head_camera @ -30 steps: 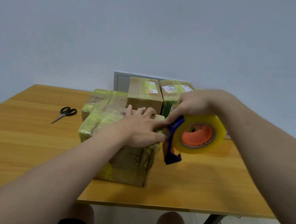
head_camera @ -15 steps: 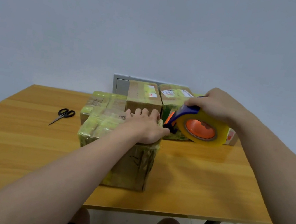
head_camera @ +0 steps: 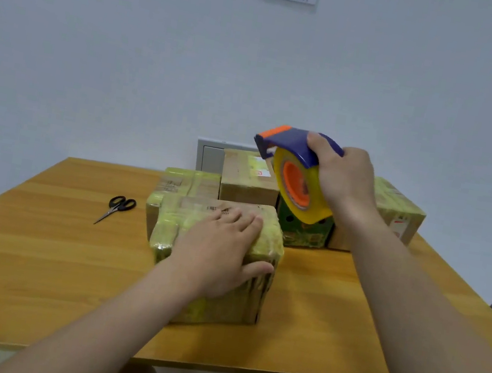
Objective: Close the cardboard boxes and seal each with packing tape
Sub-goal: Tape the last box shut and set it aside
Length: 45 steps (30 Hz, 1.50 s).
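**One hand is pressing on the box while the other is holding the tape in the air**

The left hand [head_camera: 220, 256] is lying flat on top of the front box [head_camera: 267, 238]. Its fingers are straight and close together, and the thumb is hanging over the front edge. This box is sitting near the middle of the wooden table [head_camera: 35, 249] and is wrapped in lots of yellowish tape.

The right hand [head_camera: 345, 179] is holding the tape dispenser [head_camera: 296, 144] up in the air, above and behind the front box and not touching it. Its fingers are curling around the blue handle. The yellow tape roll [head_camera: 301, 192] is sitting in the dispenser.

Four more boxes are standing behind the front one: a taped box [head_camera: 187, 182] just behind on the left, a brown box [head_camera: 246, 183], a green box [head_camera: 304, 234] and a taped box [head_camera: 402, 211] on the far right. Black scissors [head_camera: 117, 208] are lying on the table to the left, apart from the boxes.
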{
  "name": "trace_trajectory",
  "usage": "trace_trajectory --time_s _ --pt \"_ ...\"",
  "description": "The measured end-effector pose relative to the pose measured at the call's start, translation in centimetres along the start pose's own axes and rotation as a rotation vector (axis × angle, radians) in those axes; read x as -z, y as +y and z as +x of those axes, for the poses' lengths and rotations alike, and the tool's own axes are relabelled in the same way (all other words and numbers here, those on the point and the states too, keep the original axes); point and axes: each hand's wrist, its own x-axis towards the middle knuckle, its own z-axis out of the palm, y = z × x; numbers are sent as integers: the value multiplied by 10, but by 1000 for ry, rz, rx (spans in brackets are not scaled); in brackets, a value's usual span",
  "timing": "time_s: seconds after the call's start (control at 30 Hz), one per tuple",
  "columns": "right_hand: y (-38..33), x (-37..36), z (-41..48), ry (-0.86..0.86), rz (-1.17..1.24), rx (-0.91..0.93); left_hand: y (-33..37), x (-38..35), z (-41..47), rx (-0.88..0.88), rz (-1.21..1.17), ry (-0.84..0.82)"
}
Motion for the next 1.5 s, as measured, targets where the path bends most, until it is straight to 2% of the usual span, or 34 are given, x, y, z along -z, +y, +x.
trace_trajectory --time_s 0.07,0.23,0.43,0.57,0.77,0.87,0.97,1.07,1.23,1.43,1.5 --pt "-4 -19 -12 14 127 -10 0 -3 1 -10 12 19" --pt "4 -55 -41 33 261 48 4 -2 -1 20 18 81" --pt "21 -67 -51 146 187 109 9 -12 -14 100 -1 192" --pt "23 -79 -54 113 93 204 -3 -15 -22 100 -10 204" --pt "27 -76 -47 118 90 168 -36 -4 -44 185 -59 290" --pt "28 -77 -49 130 105 172 -55 -8 -61 276 -200 334" --pt "30 -77 -52 151 134 182 -61 -22 -71 276 -430 421" --pt "31 -77 -54 154 181 186 -53 -30 -69 332 -483 494" --pt "32 -77 -57 152 231 189 -44 -29 -70 433 -570 442" --pt "38 -72 -62 155 305 206 -30 -13 -67 546 -540 312" --pt "41 -71 -63 161 325 219 -24 -13 -66 578 -543 324"
